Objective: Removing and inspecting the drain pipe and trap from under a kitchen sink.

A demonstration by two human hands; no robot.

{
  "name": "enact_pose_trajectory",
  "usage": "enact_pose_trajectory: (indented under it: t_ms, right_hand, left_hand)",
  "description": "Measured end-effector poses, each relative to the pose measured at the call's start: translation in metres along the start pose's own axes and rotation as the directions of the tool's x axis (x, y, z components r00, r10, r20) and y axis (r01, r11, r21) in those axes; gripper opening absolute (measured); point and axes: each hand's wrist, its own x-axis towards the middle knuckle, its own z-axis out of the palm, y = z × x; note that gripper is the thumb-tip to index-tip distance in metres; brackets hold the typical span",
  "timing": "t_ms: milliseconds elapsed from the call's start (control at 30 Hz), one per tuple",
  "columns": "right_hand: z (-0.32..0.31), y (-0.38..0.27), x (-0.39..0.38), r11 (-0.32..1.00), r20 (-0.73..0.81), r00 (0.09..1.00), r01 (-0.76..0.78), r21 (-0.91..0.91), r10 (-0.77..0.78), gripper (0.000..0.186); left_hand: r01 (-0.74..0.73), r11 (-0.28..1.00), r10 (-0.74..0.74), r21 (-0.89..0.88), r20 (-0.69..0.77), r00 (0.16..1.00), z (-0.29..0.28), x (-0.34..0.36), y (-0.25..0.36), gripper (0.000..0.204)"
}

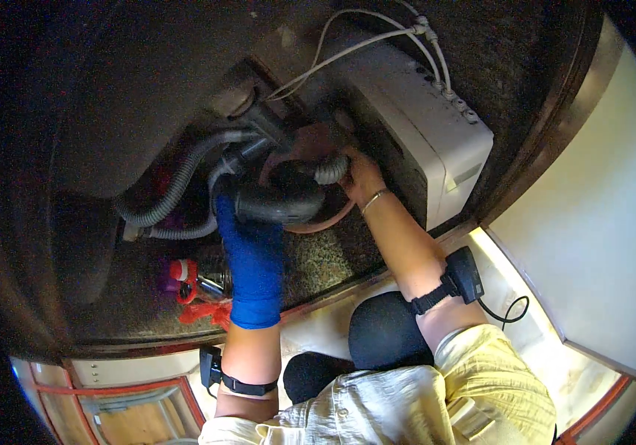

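A dark, curved drain pipe [281, 203] lies over a reddish basin [342, 215] inside the dim cabinet. My left hand [235, 216], in a blue glove, is closed on the left end of this pipe, though shadow covers most of its fingers. Bare, with a thin bracelet at the wrist, my right hand [363, 178] grips a short grey corrugated hose [330, 170] at the pipe's other end. Just above, a dark pipe fitting [267, 124] joins several pipe branches. From it a long grey corrugated hose [177, 185] loops down to the left.
A white box-shaped unit [436, 133] stands right of my right hand, with white tubes [348, 58] running above it. Near my left forearm lie a bottle with a red-and-white cap [179, 270] and red plastic [203, 314]. The cabinet's front edge [318, 302] crosses beneath my forearms.
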Motion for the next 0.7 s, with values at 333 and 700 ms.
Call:
enact_pose_trajectory:
  t_ms: [333, 700]
  right_hand:
    - [-0.021, -0.005, -0.073, 0.921, -0.123, 0.992, -0.052, -0.386, 0.005, 0.018]
    - [-0.036, -0.006, -0.089, 0.789, -0.037, 0.991, -0.126, -0.602, 0.13, 0.029]
  left_hand:
    - [0.218, 0.886, -0.085, -0.41, 0.318, 0.944, -0.002, -0.005, 0.018, 0.04]
    - [0.15, 0.981, -0.121, -0.121, 0.217, 0.969, 0.002, -0.002, 0.023, 0.047]
